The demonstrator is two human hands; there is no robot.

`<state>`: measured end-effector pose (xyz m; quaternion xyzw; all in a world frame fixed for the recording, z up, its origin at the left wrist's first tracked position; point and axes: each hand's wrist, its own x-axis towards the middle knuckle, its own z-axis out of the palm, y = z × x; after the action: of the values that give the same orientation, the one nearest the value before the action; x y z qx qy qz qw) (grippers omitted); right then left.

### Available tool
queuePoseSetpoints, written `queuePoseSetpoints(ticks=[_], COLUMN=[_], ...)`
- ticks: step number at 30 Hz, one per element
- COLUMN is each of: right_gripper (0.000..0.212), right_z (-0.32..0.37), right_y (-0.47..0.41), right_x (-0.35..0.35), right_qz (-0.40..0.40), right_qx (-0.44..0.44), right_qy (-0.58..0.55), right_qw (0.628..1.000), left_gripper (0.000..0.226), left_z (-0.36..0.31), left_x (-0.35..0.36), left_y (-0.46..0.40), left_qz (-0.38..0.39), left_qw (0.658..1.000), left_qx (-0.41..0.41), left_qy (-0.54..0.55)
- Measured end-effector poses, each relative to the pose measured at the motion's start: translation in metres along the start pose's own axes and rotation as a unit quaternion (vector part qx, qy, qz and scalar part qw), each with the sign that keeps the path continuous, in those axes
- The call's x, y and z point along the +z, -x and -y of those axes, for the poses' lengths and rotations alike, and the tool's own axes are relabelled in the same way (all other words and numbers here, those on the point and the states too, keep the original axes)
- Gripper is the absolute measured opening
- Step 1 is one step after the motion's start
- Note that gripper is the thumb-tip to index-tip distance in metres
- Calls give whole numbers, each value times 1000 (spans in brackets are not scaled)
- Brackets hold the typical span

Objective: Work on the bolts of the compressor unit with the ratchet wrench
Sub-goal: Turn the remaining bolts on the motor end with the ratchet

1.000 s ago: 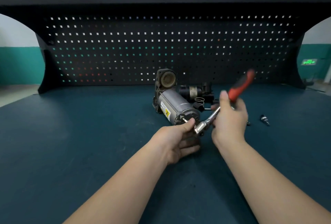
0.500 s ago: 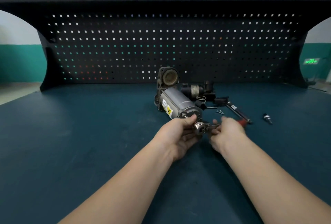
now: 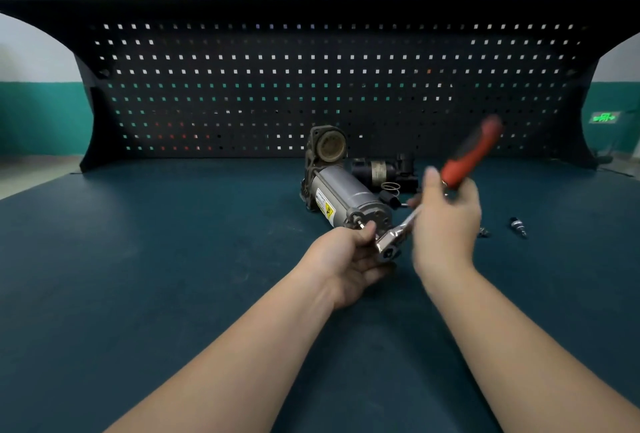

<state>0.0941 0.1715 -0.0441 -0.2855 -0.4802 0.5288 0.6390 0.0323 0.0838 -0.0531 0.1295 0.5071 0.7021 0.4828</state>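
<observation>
Our ratchet wrench (image 3: 446, 186) handle has swung back up; right hand (image 3: 446, 221) grips it, left hand (image 3: 349, 259) pinches its head at the compressor unit (image 3: 346, 197), so another stroke follows.

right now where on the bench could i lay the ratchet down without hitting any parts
The dark teal bench top left of the grey cylindrical compressor unit is bare, as is the near strip between the forearms. It is crowded behind the right hand holding the red-handled ratchet wrench: a small black motor, a wire spring, small loose fittings.
</observation>
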Motion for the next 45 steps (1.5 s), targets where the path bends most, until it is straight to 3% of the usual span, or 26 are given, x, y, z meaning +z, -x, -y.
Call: queuePoseSetpoints(ticks=[2,3,4,5,7,10,12,13,15,17,18,20,21,22,24,26,28,31,34,36,38,39,40,41,43,45], right_gripper=[14,15,14,10,6,10,12,12,9,13,16,22,24,24,19,16,11,8,12,17,23,25,24,22,17,15], right_z=[-8,-11,-11,-11,0,8,6,6,8,6,2,-10,-13,-13,-8,5,8,7,5,0,-9,-12,-13,-13,-5,5], right_y=[-9,-9,-7,-7,-1,18,30,32,24,6,-3,-11,-10,-9,-7,1,13,31,21,4,-2,-1,0,0,1,7], right_x=[-5,-6,-6,-4,-2,-2,1,2,4,0,-3,-9,-9,-7,-3,-1,-1,3,4,1,-4,-4,-3,-2,2,2], right_qz=[-32,-36,-28,-17,42,202,258,259,192,77,27,-28,-42,-38,-5,69,168,234,125,12,-40,-52,-45,-29,4,89], right_qx=[252,305,299,232,2,-274,-346,-334,-247,-59,91,333,382,379,223,-39,-228,-307,-189,58,318,372,371,320,117,-104], right_qy=[-139,-165,-158,-134,-62,53,104,98,40,-18,-67,-172,-193,-189,-117,-9,60,101,32,-24,-155,-188,-185,-155,-63,10], right_qw=[957,937,941,963,997,939,896,901,949,995,993,927,903,905,968,997,957,917,974,998,934,908,909,934,991,991], left_gripper=[11,11,11,12,15,17,22,22,18,18,18,19,19,17,16,20,22,15,15,16,19,19,18,17,16,20], left_z=[1,2,3,4,5,8,7,6,4,3,3,5,5,5,7,9,10,7,2,1,2,2,2,3,4,6], left_x=[2,2,3,3,2,1,0,-1,-2,1,3,4,5,4,2,1,1,0,-1,1,2,2,3,2,0,-1], left_y=[-1,-2,-2,-3,-4,-5,-4,-3,-2,-1,-1,-3,-3,-5,-6,-6,-5,-3,-1,1,1,1,0,0,-1,-1], left_qz=[4,5,5,6,2,17,26,22,9,3,0,-1,-1,-5,-17,-19,-16,17,6,-3,-10,-12,-14,-17,-21,-15], left_qw=[1000,1000,1000,1000,1000,1000,1000,1000,1000,999,999,999,999,999,999,999,1000,1000,999,999,999,999,999,999,1000,1000], left_qx=[0,0,2,2,7,11,7,7,8,9,9,10,12,16,26,32,27,8,6,9,6,5,6,8,16,17], left_qy=[15,18,17,14,3,-4,-5,-2,19,33,35,43,45,44,30,13,4,17,37,42,45,46,44,34,9,-9])
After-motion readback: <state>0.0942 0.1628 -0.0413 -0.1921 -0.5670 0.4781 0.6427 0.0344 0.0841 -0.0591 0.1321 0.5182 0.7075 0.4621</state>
